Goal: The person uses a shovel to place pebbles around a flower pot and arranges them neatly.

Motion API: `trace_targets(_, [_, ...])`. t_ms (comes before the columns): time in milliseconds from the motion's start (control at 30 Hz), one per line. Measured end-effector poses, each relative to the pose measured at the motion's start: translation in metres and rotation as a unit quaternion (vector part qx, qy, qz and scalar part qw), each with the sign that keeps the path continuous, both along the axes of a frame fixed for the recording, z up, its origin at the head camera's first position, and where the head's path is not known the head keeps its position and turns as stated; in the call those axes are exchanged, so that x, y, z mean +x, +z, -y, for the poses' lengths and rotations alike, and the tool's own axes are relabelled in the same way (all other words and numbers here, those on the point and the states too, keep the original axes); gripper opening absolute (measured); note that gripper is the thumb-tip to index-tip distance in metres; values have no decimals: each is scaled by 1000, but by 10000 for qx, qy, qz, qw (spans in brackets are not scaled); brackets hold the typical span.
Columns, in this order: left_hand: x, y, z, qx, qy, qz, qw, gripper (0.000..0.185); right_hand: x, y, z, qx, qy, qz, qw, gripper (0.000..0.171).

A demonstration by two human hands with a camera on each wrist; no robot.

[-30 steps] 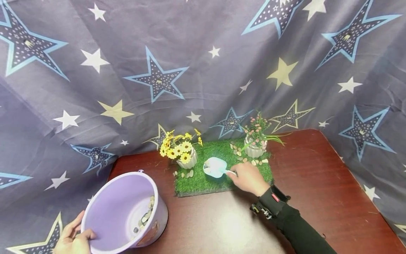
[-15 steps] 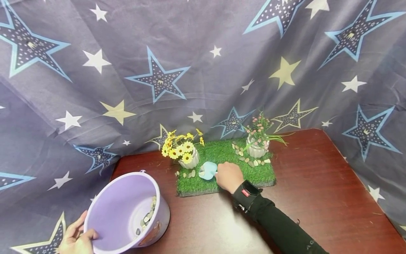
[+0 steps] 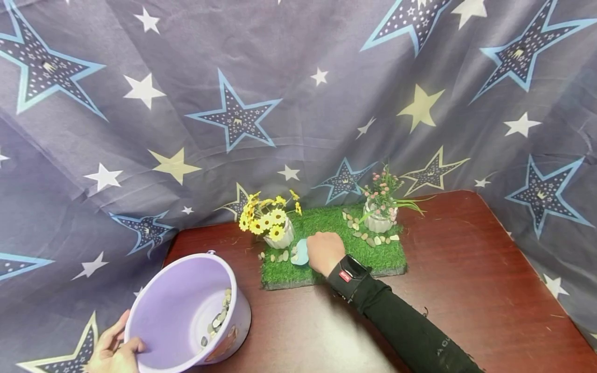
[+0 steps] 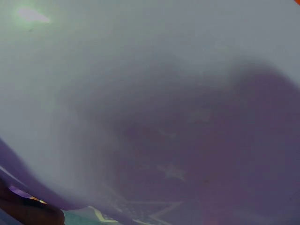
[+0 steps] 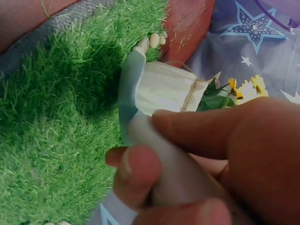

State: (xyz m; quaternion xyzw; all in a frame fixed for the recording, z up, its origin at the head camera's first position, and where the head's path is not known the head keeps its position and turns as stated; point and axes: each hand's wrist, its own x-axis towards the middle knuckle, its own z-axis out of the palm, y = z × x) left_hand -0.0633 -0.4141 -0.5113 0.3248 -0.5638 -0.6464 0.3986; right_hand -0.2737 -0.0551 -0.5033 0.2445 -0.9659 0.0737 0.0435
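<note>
My right hand (image 3: 323,252) grips the handle of a small pale blue scoop (image 3: 300,252) and holds it tipped on its side over the green grass mat (image 3: 326,225), just right of the white pot of yellow flowers (image 3: 275,228). The right wrist view shows fingers and thumb wrapped round the scoop (image 5: 133,93) handle, its blade edge-on beside that white pot (image 5: 164,86). A few pebbles (image 3: 280,256) lie by the pot. My left hand (image 3: 112,348) holds the rim of a tilted purple bucket (image 3: 186,311) with pebbles inside, thumb over the edge. The left wrist view shows only the blurred bucket wall (image 4: 150,93).
A second white pot with pink flowers (image 3: 380,210) stands at the mat's back right, ringed by pebbles (image 3: 373,239). The mat lies on a dark red table (image 3: 466,280). A star-printed cloth (image 3: 280,93) hangs behind and around the table.
My right hand has carried the scoop leftward across the mat, from near its middle to beside the yellow-flower pot, and turned it on edge. More pebbles now lie by that pot. The bucket stays put.
</note>
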Motion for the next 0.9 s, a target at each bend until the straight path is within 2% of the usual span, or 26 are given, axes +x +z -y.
trace_targets(167, [0,-2,0,50,-12,-17,10000,77,2,5,0,122,2,-22,9999,5])
trace_targets(267, [0,-2,-1,47,-21,-119,9999,77,4,8,0,164,-21,-181,9997,4])
trace_targets(400, [0,-1,-1,69,2,-86,9999,77,4,9,1,190,-10,-328,9993,4])
trace_targets(567, [1,0,0,83,-30,-7,10000,77,0,8,1,272,11,-12,9996,5])
trace_targets(733, [3,0,3,115,-33,344,9993,77,-2,12,-3,278,17,393,9988,8])
trace_targets(900, [3,-1,4,95,-67,393,9992,78,-7,15,-11,325,-77,783,9964,10])
